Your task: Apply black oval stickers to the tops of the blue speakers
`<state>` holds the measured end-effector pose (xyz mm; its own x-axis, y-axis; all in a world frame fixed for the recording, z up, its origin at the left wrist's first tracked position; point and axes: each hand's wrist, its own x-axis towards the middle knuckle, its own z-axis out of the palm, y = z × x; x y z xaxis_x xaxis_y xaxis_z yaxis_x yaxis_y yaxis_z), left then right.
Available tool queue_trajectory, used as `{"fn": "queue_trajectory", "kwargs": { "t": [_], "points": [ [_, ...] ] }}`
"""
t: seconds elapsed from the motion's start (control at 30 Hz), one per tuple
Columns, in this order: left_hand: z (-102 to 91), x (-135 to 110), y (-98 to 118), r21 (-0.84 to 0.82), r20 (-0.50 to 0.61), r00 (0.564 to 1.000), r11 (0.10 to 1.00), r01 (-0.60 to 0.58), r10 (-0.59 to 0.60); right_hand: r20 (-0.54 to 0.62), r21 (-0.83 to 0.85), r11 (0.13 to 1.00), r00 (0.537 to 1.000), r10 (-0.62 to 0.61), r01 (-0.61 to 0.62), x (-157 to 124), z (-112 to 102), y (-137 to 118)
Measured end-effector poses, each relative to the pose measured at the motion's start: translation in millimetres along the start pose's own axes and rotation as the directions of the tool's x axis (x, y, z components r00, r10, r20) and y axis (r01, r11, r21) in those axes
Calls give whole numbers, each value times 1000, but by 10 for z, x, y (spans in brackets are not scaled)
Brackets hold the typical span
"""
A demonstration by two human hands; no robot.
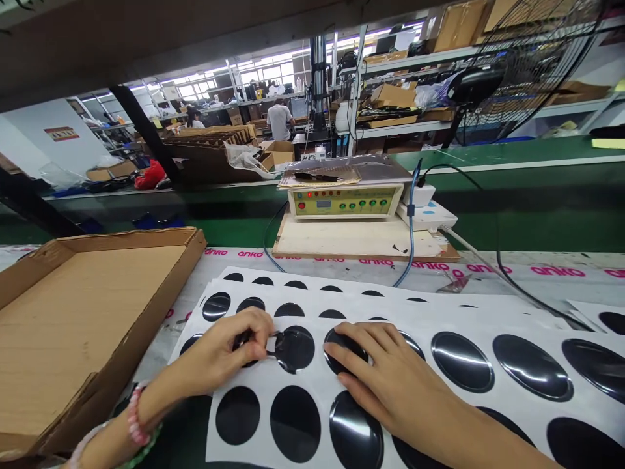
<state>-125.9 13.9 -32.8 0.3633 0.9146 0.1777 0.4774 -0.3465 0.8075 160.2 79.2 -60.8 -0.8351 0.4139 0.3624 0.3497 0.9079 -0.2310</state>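
White sheets (227, 449) printed or set with rows of glossy black discs lie stacked before me. My left hand (244, 342) is closed around what look like dark tweezers (271, 354), mostly hidden by the fingers. Their two prongs stand apart at the left edge of one black disc (297, 348). On the same sheet my right hand (378, 371) lies flat, palm down, with fingers spread. Its fingertips rest on the neighbouring black disc (334, 337), partly covering it. A pink bead bracelet (134, 413) circles my left wrist.
To the left stands a shallow cardboard box (193, 251). Behind the sheets, a control unit (344, 202) sits on a wooden board (336, 241), with a power strip (434, 215) and cables beside it. A fan (488, 85) is at upper right. People are in the background.
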Motion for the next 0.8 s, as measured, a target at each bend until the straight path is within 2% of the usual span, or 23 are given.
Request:
{"fn": "queue_trajectory", "kwargs": {
  "t": [0.07, 0.17, 0.23, 0.37, 0.47, 0.53, 0.6, 0.7, 0.8],
  "points": [
    [-23, -122, 2, -203, -87, 990, 975, 95, -115, -6, -13, 1000, 1000, -9, 9, 10, 8, -10],
    [36, -177, 25, -347, -192, 970, 935, 75, -149, -14, -39, 999, 999, -29, 28, 20, 33, -30],
    [111, -145, 42, -322, -268, 955, 946, 36, -128, -24, -51, 998, 999, -37, 36, 19, 55, -41],
    [198, -94, 70, -137, -380, 924, 990, -18, -36, -38, -94, 995, 998, -50, 47, 4, 74, -56],
    [184, -117, 106, 44, -303, 952, 997, 68, -52, -8, -163, 984, 997, -75, 72, 28, 42, -81],
    [180, -127, 130, 241, -206, 970, 953, 182, -133, 28, -208, 974, 996, -89, 93, 79, 11, -98],
    [202, -120, 140, 395, -149, 971, 889, 230, -185, 81, -230, 960, 987, -142, 157, 150, -7, -104],
    [259, -101, 136, 483, -89, 983, 856, 184, -161, 138, -209, 935, 955, -263, 287, 258, 13, -84],
    [294, -127, 137, 575, -40, 996, 814, 84, -74, 112, -145, 947, 956, -272, 287, 325, 64, -59]
  ]
}}
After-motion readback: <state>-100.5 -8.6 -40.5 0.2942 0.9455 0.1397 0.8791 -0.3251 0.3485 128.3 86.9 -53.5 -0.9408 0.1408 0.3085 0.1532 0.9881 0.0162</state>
